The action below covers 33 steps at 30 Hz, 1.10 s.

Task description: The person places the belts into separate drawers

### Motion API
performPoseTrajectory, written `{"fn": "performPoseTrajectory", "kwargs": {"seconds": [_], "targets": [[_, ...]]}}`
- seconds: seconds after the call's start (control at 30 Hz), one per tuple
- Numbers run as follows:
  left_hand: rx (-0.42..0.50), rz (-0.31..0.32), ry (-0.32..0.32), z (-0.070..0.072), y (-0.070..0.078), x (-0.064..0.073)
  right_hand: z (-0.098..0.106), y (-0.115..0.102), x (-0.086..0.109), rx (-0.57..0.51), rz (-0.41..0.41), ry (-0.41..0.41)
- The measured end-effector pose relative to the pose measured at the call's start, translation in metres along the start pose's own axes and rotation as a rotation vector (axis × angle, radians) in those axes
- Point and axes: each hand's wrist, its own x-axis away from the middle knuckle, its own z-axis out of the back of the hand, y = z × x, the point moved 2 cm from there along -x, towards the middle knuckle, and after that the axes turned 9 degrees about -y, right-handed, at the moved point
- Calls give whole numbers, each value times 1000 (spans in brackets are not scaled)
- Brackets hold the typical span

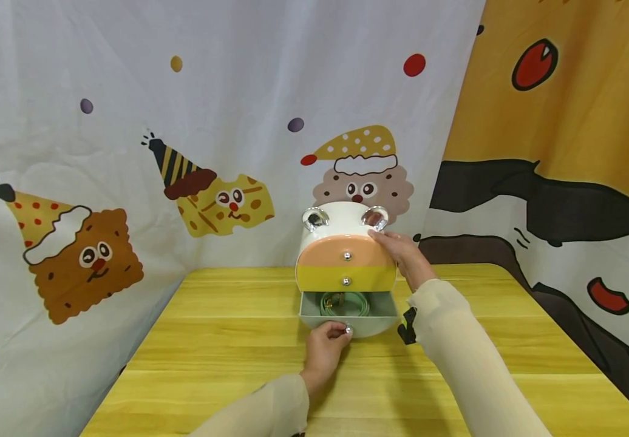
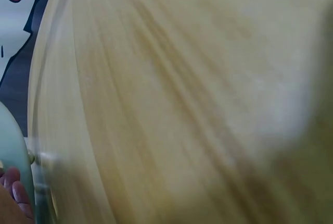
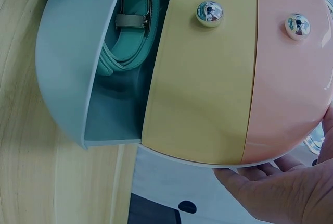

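Observation:
A small rounded drawer box (image 1: 342, 218) with silver ears stands on the table, its front peach above and yellow below. Its pale green bottom drawer (image 1: 314, 318) is pulled out, and a coiled green belt (image 3: 136, 41) with a metal buckle lies inside. My left hand (image 1: 325, 352) pinches the silver knob (image 1: 349, 329) of that drawer from the front; only a few fingertips show in the left wrist view. High on the box's right side, my right hand (image 1: 404, 255) grips the casing, thumb near the top front edge and fingers along the side.
The wooden table (image 1: 227, 358) extends around the box. Close behind it hangs a white curtain (image 1: 238, 73) printed with cartoon figures. Silver knobs (image 3: 209, 13) stick out from the yellow and peach drawers, which are closed.

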Motion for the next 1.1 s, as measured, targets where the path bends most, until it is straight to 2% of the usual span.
{"fn": "performPoseTrajectory", "kwargs": {"seconds": [0.33, 0.77, 1.1], "targets": [[-19, 24, 8, 0, 4, -3, 0, 1, -1, 12, 3, -2], [-23, 15, 42, -4, 3, -9, -1, 2, 2, 2, -14, -1], [-74, -4, 82, -4, 4, -17, 0, 2, 0, -3, -10, 9]]}}
